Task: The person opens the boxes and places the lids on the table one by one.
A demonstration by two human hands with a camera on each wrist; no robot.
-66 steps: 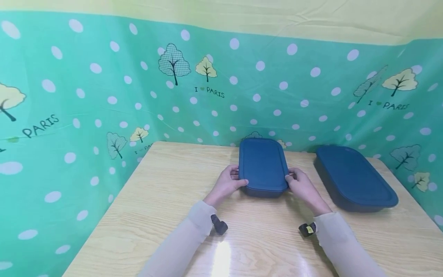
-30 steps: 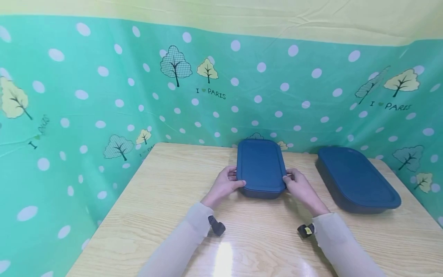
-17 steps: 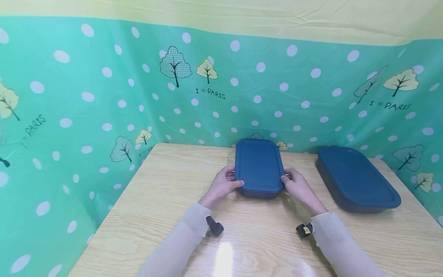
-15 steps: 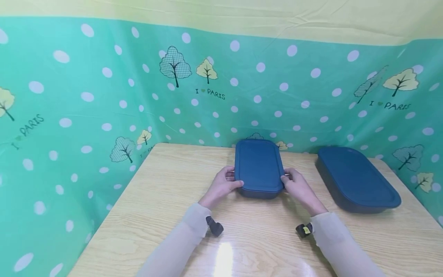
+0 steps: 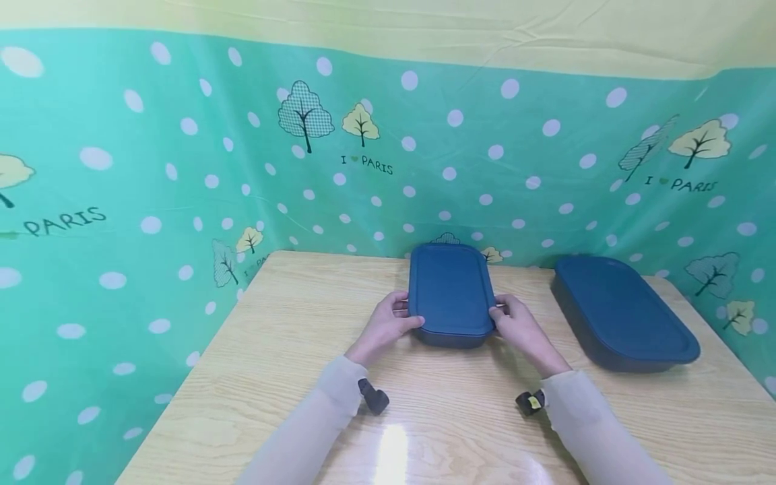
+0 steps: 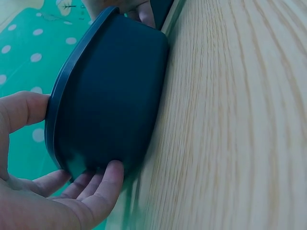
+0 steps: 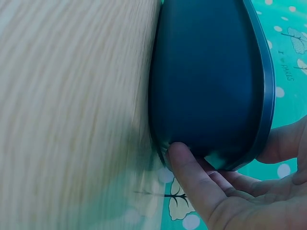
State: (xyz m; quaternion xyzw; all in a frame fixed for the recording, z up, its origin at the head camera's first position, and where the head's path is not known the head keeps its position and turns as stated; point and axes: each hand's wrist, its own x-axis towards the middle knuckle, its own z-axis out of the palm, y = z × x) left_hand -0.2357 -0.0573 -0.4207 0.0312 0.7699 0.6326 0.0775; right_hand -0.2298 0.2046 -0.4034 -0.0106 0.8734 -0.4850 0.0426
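A dark blue lidded food container [image 5: 451,289], rectangular with rounded corners, sits on the wooden table in the head view. My left hand [image 5: 388,325] grips its left side near the front, thumb on the lid edge and fingers against the wall. On the opposite side my right hand [image 5: 520,330] holds it the same way. The left wrist view has the container's wall [image 6: 105,96] between thumb and fingertips. In the right wrist view, fingers touch the low part of the wall [image 7: 206,86] while the thumb lies by the lid rim. The lid is on; the contents are hidden.
A second, larger dark blue lidded container [image 5: 624,310] stands to the right on the wooden table [image 5: 291,350]. Behind and to the left hangs a green dotted curtain [image 5: 339,202] with tree prints, meeting the table's back edge. Each wrist carries a small black camera [image 5: 374,397].
Both hands and the smaller container have shifted slightly left along the table, the grip unchanged. The larger container stays put. The curtain on the left sways.
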